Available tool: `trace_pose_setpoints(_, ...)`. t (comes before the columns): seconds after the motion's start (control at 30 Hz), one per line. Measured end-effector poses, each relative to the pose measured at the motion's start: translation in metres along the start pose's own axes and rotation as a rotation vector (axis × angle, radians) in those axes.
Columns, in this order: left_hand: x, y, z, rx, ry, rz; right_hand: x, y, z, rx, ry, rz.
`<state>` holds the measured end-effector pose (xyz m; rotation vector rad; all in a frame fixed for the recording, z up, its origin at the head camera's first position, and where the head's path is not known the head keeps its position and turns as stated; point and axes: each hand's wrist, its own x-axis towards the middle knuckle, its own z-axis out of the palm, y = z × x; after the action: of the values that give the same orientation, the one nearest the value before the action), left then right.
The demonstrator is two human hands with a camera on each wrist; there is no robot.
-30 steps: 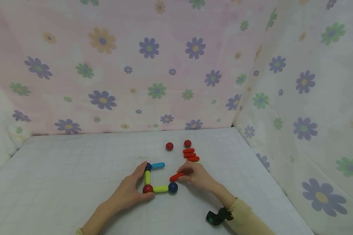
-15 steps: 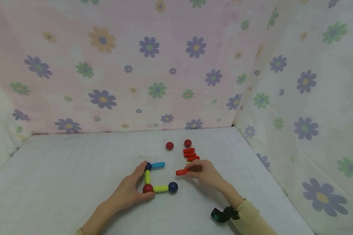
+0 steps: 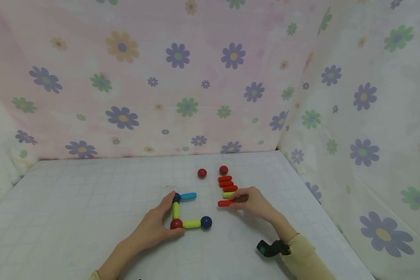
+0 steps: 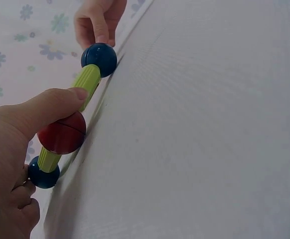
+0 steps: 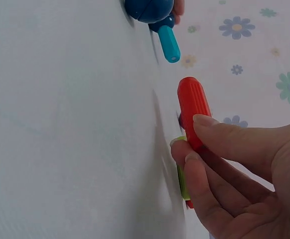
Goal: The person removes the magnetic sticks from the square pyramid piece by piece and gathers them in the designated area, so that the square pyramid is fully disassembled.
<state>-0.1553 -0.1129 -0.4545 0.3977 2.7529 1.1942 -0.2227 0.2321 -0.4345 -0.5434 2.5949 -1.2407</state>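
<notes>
My left hand (image 3: 148, 229) holds a corner of a magnetic stick-and-ball frame, thumb by its red ball (image 3: 176, 224) and fingertips at a dark blue ball (image 3: 176, 197). Two yellow-green sticks (image 3: 191, 224) meet at the red ball. One ends at a second dark blue ball (image 3: 206, 222); a light blue stick (image 3: 188, 196) juts right from the upper one. Between thumb and fingers, my right hand (image 3: 255, 204) pinches a red magnetic stick (image 5: 192, 107), just in front of a loose yellow-green stick (image 3: 228, 195) that the hand partly covers.
Behind the right hand lie several loose red sticks (image 3: 226, 184) in a row. Farther back are two loose red balls, a left one (image 3: 202, 173) and a right one (image 3: 223, 170). A flowered cloth (image 3: 143, 97) rises behind the white-covered table (image 3: 91, 202).
The right hand has carried the red stick away from the frame, to the right and slightly back, and turned it nearly level. The left hand and the frame stay put.
</notes>
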Motion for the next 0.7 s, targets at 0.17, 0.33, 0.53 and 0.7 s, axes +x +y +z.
trace_pose_setpoints(0.17,0.001,-0.001,0.0,-0.002,-0.001,-0.002,0.001,0.007,-0.002,-0.009,0.024,0.019)
trace_pose_setpoints(0.33,0.001,-0.001,0.0,-0.002,-0.003,-0.003,0.003,0.012,-0.002,-0.014,0.052,0.037)
trace_pose_setpoints(0.53,0.0,-0.001,0.0,-0.006,-0.003,-0.004,0.003,0.014,-0.001,-0.018,0.073,0.043)
trace_pose_setpoints(0.7,0.0,-0.001,0.0,-0.007,-0.003,0.002,0.003,0.013,0.0,-0.023,0.083,0.037)
